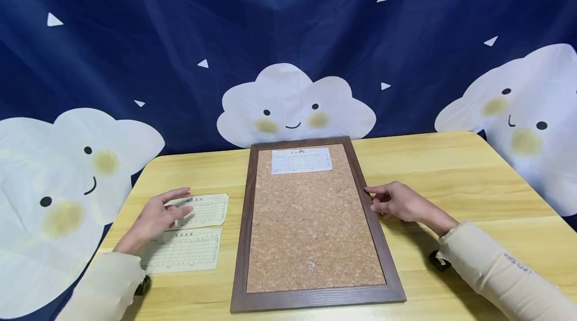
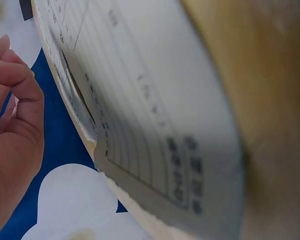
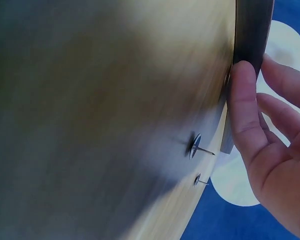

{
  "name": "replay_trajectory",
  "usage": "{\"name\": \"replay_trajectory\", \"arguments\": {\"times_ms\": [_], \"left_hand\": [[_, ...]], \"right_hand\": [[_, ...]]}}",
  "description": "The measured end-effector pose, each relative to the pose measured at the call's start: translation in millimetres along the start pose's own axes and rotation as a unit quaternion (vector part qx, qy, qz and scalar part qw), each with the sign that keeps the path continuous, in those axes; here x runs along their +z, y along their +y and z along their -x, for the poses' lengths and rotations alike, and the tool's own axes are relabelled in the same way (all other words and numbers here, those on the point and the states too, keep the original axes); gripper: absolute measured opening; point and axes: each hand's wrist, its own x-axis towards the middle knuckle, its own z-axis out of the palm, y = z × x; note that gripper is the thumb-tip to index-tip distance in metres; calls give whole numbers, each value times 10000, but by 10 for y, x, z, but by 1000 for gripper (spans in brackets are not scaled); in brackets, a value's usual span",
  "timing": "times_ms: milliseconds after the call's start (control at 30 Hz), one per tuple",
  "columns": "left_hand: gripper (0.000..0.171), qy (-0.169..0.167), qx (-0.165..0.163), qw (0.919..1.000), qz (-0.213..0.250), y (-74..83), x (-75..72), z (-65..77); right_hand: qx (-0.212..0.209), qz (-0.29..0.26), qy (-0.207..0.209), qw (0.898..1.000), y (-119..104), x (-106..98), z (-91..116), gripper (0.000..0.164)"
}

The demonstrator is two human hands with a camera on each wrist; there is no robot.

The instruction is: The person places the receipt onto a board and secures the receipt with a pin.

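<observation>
A cork board in a dark brown wooden frame lies on the table, with a printed paper slip near its top. My right hand holds the frame's right edge; its thumb rests along the side and a fingertip reaches the frame from above. My left hand hovers over two more slips on the left, fingers loosely bent and holding nothing. It partly covers the upper slip; the lower slip lies just below. Thin paper edges curl up close in the left wrist view.
Two metal thumbtacks, one nearer and one farther, lie points sideways on the table below my right hand. The wooden table ends at a dark blue curtain with cloud faces.
</observation>
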Motion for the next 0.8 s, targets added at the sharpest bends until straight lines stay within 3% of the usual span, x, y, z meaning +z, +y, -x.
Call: {"name": "replay_trajectory", "arguments": {"times_ms": [800], "left_hand": [[68, -137, -161, 9985, -510, -177, -237, 76]], "right_hand": [[96, -71, -16, 9999, 18, 11, -3, 51]]}}
